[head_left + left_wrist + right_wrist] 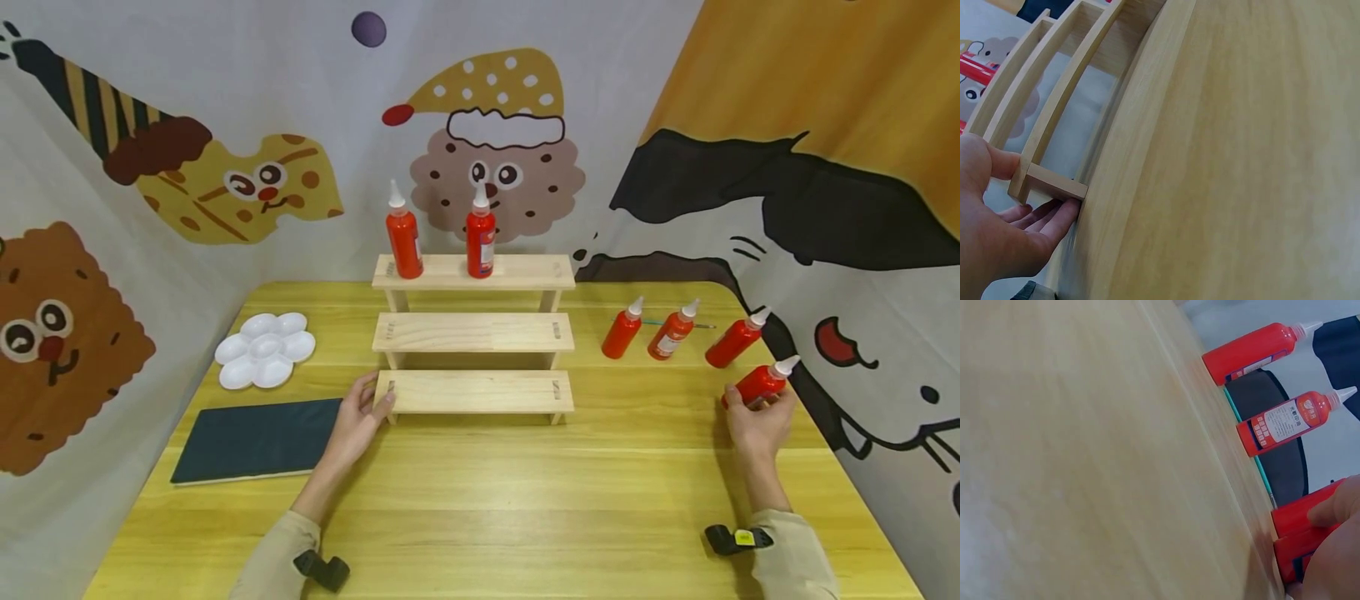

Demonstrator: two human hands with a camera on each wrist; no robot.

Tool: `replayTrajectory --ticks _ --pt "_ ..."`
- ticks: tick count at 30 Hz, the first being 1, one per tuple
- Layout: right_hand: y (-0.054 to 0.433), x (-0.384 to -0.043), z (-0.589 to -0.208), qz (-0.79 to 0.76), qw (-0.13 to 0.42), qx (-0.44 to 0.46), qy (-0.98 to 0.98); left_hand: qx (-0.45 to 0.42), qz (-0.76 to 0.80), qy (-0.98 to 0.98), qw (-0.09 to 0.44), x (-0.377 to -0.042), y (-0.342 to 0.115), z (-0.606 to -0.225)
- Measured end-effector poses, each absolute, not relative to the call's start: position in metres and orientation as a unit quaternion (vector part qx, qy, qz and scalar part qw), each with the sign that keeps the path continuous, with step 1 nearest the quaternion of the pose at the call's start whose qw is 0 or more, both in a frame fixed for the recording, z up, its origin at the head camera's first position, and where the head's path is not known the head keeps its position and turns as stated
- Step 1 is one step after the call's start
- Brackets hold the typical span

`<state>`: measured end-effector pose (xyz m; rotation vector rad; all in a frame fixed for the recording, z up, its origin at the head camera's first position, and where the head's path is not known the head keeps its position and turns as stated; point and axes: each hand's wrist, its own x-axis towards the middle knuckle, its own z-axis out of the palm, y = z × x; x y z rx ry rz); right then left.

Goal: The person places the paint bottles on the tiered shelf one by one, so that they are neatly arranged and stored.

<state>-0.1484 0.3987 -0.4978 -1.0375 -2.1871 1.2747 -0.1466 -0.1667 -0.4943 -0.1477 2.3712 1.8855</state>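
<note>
The person's right grip (761,423) is curled round a red bottle (763,383) at the right of the counter (480,508), thumb on its left side; whether the base touches the wood, I cannot tell. The left grip (358,421) pinches the left end of the lowest, nearest step of a three-step wooden stand (472,393), thumb on top, fingers below. Three more white-tipped bottles (671,335) stand just beyond the held one, and two matching bottles (481,246) stand on the top, farthest step. The middle of the three carries a white label (1285,422) with dark print (Chinese-looking characters, too small to read surely), beside white lettering on red. A thin teal rod (1264,478) lies behind them. Far left sits a white flower-shaped palette (265,350), with a dark board (258,440) nearer.
</note>
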Motion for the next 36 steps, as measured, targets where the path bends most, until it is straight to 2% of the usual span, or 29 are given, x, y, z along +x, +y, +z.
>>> replayTrajectory --ticks 13,18,23,36 --pt "0.398 -0.146 -0.497 0.469 0.210 -0.394 -0.762 -0.050 0.623 0.778 0.058 -0.146 -0.168 -0.496" --pt "0.393 -0.145 -0.485 0.492 0.258 -0.385 -0.737 -0.049 0.624 0.778 0.059 -0.146 -0.169 -0.496" --pt "0.381 -0.148 -0.467 0.510 0.316 -0.354 -0.718 -0.046 0.626 0.776 0.059 -0.146 -0.170 -0.495" --pt "0.330 -0.167 -0.408 0.564 0.399 -0.187 -0.699 -0.042 0.621 0.780 0.066 -0.145 -0.170 -0.493"
